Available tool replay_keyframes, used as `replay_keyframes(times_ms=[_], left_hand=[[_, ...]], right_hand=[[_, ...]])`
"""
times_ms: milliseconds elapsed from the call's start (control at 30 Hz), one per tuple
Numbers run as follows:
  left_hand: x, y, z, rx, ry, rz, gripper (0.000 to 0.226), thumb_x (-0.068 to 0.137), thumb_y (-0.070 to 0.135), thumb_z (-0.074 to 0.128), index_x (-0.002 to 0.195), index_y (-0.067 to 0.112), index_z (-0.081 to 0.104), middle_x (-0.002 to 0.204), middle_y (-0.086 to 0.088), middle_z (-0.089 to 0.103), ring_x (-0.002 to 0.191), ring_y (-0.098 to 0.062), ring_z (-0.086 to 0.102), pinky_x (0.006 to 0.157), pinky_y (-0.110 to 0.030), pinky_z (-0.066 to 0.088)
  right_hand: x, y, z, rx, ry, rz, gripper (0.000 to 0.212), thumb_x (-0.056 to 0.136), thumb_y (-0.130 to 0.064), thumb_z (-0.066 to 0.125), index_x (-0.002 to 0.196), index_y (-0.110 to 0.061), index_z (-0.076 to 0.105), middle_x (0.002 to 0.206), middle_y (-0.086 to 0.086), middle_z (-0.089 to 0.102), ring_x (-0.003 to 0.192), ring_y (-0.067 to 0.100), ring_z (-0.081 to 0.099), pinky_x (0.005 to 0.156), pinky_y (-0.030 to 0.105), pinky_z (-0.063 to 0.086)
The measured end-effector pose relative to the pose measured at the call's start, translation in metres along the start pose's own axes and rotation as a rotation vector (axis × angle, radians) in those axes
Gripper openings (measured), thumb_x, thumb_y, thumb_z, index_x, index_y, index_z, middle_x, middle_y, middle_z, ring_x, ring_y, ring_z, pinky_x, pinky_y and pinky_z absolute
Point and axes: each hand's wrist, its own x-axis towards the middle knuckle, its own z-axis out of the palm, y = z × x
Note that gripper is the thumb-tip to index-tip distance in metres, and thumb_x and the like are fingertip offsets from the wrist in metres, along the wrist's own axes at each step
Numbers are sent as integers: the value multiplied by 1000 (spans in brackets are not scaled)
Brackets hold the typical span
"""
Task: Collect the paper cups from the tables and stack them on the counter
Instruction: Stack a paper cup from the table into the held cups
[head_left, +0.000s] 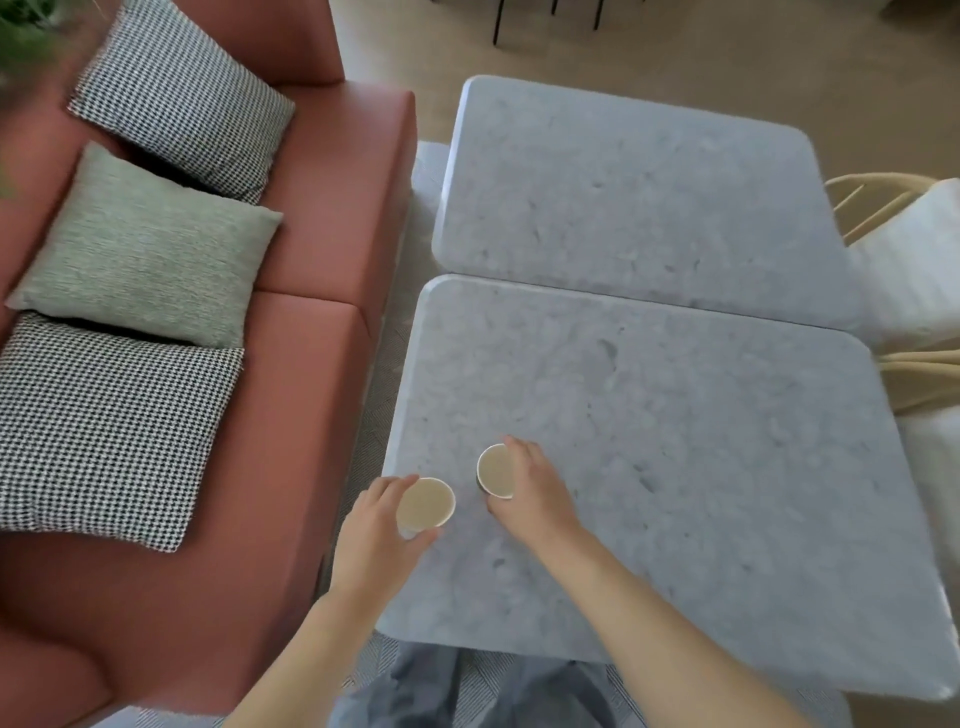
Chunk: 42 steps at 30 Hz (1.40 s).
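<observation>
Left hand (376, 525) grip wrapped round one round beige paper cup (425, 502), right hand (535, 486) grip grasping second paper cup (496, 471), both over near grey marble bench (701, 467), red sofa (332, 270) alongside

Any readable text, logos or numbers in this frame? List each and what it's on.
None readable.
Paper cup in the left hand: cup shows only its plain inside.
Paper cup in the right hand: cup likewise, outer wall hidden.
Marble tables, sofa and cushions: patterns only, no lettering.
</observation>
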Motion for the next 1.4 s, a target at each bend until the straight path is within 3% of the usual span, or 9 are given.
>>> replay_keyframes(times_ms=[300,733,867,1033,1167,1300,1400], left_hand=[[-1,66,36,37,-30,36,70,82,33,91,144,28,59,132,15,56,115,-13,59,89,-27,45],[-32,188,143,115,-234,140,77,83,36,91,149,18,55,142,3,55,125,-24,58,101,-42,53],[-41,211,165,142,-220,154,76,80,36,94,145,20,59,134,7,56,120,-22,59,92,-31,47],[-45,230,189,114,-182,150,70,76,51,93,135,33,60,123,23,50,114,-16,61,86,-31,48],[-44,250,200,116,-182,171,63,75,62,90,127,45,60,122,25,54,112,-13,61,85,-37,56],[-44,278,204,68,-192,194,59,72,52,93,114,65,54,117,34,52,104,-3,61,80,-27,50],[-41,291,209,68,-191,174,62,75,45,93,127,45,57,118,32,52,109,-7,61,85,-29,48]], right_hand=[[-37,76,-62,39,12,76,83,84,-16,73,159,-24,36,151,-3,42,139,23,46,100,41,51],[-112,246,-145,16,7,115,84,82,0,67,158,-24,41,151,-2,42,141,24,44,102,39,51],[-123,283,-153,30,-19,105,83,84,5,63,158,-24,41,157,-1,38,145,24,41,107,40,49],[-128,316,-148,98,-44,58,86,83,8,64,159,-26,41,163,-2,35,151,23,35,117,38,41],[-125,331,-144,167,-11,30,90,79,13,61,158,-25,42,162,-1,39,151,23,36,119,33,36],[-125,345,-148,236,2,42,99,80,13,61,165,-26,28,166,0,36,154,23,32,120,34,35],[-128,359,-150,296,-24,74,104,78,14,60,167,-23,20,170,0,28,155,21,33,119,30,36]])
